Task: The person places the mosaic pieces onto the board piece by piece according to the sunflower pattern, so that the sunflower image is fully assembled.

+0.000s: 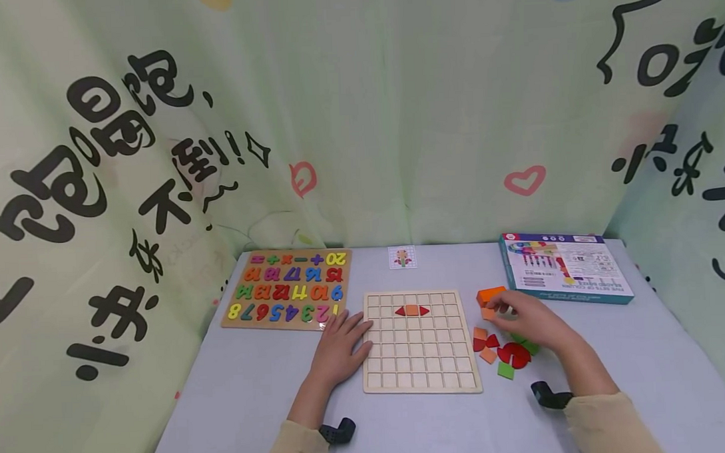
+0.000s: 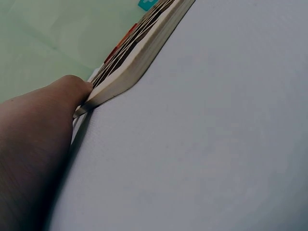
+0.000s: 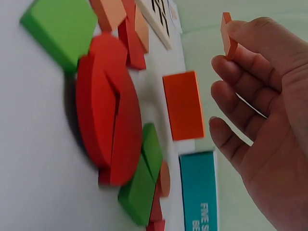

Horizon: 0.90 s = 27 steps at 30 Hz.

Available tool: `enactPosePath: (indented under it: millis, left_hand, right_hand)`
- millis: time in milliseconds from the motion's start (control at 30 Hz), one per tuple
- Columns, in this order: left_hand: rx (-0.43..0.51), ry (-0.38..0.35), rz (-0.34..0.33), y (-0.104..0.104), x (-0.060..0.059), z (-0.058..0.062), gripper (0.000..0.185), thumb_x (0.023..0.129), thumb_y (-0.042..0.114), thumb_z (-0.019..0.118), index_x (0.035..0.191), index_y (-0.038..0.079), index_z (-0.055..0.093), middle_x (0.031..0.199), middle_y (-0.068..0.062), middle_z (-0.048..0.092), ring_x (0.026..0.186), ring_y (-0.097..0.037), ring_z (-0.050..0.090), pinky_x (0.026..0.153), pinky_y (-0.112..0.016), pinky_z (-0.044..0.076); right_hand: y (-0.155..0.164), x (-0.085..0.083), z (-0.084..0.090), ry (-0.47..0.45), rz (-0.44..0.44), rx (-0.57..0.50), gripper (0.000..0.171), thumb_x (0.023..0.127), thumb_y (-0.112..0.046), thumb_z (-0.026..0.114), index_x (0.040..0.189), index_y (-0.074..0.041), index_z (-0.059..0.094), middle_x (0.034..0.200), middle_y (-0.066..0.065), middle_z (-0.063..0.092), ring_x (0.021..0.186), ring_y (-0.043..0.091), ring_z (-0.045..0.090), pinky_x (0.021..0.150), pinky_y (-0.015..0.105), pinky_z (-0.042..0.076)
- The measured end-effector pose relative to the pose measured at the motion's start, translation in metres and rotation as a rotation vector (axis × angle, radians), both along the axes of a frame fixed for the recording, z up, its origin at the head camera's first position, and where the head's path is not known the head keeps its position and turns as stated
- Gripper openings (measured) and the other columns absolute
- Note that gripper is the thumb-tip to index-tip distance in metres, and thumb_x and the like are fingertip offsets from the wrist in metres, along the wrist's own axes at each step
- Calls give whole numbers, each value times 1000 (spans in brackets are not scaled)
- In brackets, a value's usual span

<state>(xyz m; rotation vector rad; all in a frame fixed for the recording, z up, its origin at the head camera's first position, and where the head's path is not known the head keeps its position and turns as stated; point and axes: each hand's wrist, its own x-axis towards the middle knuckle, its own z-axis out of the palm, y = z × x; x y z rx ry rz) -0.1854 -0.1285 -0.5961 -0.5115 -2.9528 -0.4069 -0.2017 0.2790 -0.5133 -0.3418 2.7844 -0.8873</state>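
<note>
My right hand (image 1: 524, 317) pinches a small light-orange tile (image 3: 228, 36) between thumb and index finger, above the loose pieces right of the board. The other fingers curl loosely. My left hand (image 1: 338, 350) lies with fingers spread at the left edge of the wooden grid board (image 1: 418, 382); its thumb touches that edge in the left wrist view. Near the board's top sit an orange square (image 1: 411, 310) and, on either side of it, a red triangle (image 1: 399, 311) and another red triangle (image 1: 424, 311).
Loose red pieces (image 3: 127, 110), green pieces (image 3: 60, 31) and an orange block (image 3: 184, 106) lie right of the board. A wooden number board (image 1: 229, 322) stands at the left, a pattern card (image 1: 402, 257) behind, and a box (image 1: 570, 266) at the back right.
</note>
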Motion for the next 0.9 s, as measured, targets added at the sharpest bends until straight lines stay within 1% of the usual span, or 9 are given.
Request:
enactPosePath:
  millis: [100,267,333,467,600,733,800,900]
  left_hand:
    - [0,-8,4,0,0,-1,49,97,55,50,143,37,52,155,10,44,152,-22,25,125,-50,19]
    - [-2,-12,4,0,0,-1,50,97,55,50,143,37,52,155,10,43,152,-22,25,125,-50,19]
    - [-3,-11,5,0,0,-1,50,97,55,50,143,37,51,155,10,43,152,-22,24,125,-50,19]
    - [-1,-10,5,0,0,-1,50,97,56,49,143,37,51,155,11,42,152,-22,24,125,-50,18]
    - [-1,-9,3,0,0,-1,50,97,55,49,143,37,52,155,11,43,152,-22,24,125,-49,18]
    - [-6,-9,2,0,-1,-2,50,97,56,49,143,37,51,155,11,43,152,-22,24,125,-50,19]
    - [-8,-8,1,0,-1,-2,50,97,56,49,143,37,51,155,11,43,152,-23,25,125,-50,19]
    - [-4,-4,0,0,-1,-2,49,97,55,50,142,36,52,155,10,43,152,-23,25,124,-50,19]
  right_hand:
    - [-12,0,-1,-23,5,-15,35,89,-30,73,118,-13,63,104,3,61,99,21,54,72,27,52]
    - [-34,-1,-5,-60,14,-49,30,90,-31,71,117,-19,63,104,1,60,99,20,53,73,27,52]
    - [-44,-1,-6,-45,24,-55,27,91,-31,70,115,-21,64,103,-1,60,98,19,53,75,28,52]
    - [-61,-3,-8,4,59,-61,24,91,-29,71,112,-21,65,99,-3,61,95,17,53,76,28,52]
    - [-76,-8,-8,32,81,-68,23,90,-28,72,110,-20,65,96,-4,60,93,17,53,73,26,51]
    - [-91,-11,-8,31,91,-94,22,89,-28,73,108,-19,66,90,-3,58,88,16,52,68,23,48]
    - [-98,-13,-9,16,96,-107,22,89,-28,73,108,-18,66,86,-3,56,85,16,52,65,23,46]
    - [-109,-16,-11,2,112,-123,23,89,-25,72,109,-15,65,83,-1,54,82,15,51,64,23,44]
